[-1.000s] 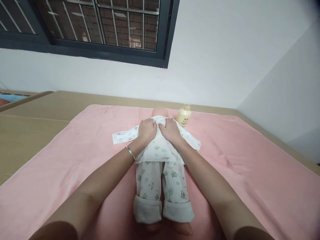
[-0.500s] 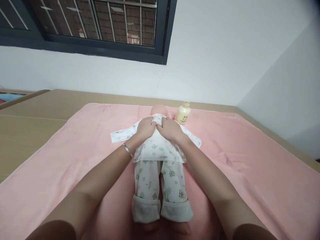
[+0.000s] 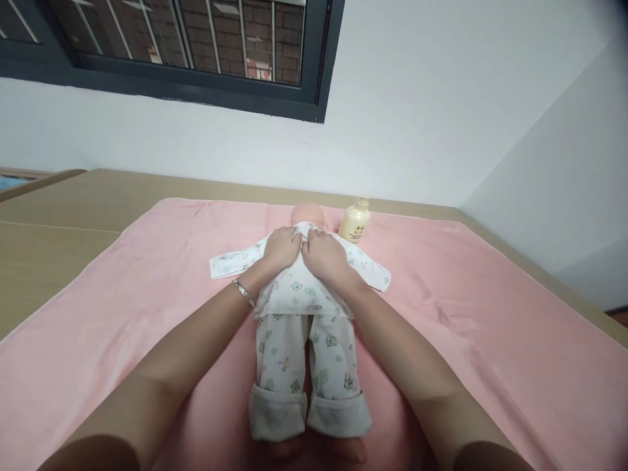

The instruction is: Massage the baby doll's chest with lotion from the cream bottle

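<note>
A baby doll [image 3: 304, 327] in white printed pyjamas lies along the middle of a pink blanket [image 3: 490, 327], head [image 3: 307, 214] away from me and bare feet nearest me. My left hand [image 3: 280, 250], with a silver bangle on the wrist, rests flat on the doll's upper body. My right hand [image 3: 321, 255] lies flat beside it, thumbs almost touching near the collar. Both press on the shirt; the sleeves spread out to either side. A cream lotion bottle [image 3: 355, 221] stands just right of the doll's head.
The blanket covers a tan wooden surface [image 3: 63, 222] that runs to a white wall. A dark-framed window [image 3: 196, 52] is above left. The right wall angles in close to the surface's right edge.
My hands have slid slightly up the doll's chest toward the collar and come closer together. The view has drifted a little; the doll stays in place.
</note>
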A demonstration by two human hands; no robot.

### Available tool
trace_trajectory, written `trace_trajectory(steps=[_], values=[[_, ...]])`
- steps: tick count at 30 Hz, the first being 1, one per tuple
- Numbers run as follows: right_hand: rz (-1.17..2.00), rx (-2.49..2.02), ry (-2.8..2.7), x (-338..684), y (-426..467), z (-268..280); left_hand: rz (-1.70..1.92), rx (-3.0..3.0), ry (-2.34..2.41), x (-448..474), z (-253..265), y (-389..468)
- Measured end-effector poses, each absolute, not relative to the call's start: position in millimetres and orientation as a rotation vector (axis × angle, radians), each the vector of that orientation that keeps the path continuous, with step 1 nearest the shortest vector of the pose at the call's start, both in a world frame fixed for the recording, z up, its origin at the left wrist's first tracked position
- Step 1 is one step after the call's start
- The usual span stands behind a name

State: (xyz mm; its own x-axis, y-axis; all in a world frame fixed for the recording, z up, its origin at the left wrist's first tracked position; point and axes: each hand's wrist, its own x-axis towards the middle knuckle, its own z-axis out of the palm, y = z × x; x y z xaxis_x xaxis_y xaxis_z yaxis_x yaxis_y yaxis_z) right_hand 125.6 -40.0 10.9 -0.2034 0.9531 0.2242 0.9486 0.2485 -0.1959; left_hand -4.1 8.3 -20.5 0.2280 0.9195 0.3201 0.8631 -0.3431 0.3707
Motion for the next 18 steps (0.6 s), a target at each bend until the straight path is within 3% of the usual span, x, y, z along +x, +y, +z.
trace_trajectory(steps=[6,15,18], values=[[0.175,-1.84,-2.102,143,-21,8,0.587,2.483,1.871,12,-6,-18],[-0.118,-1.936,-2.233,128,-50,20,0.499,2.383,1.804,4,2,-10],[-0.045,-1.962,-2.23,131,-48,21,0.472,2.382,1.849,4,3,-11]])
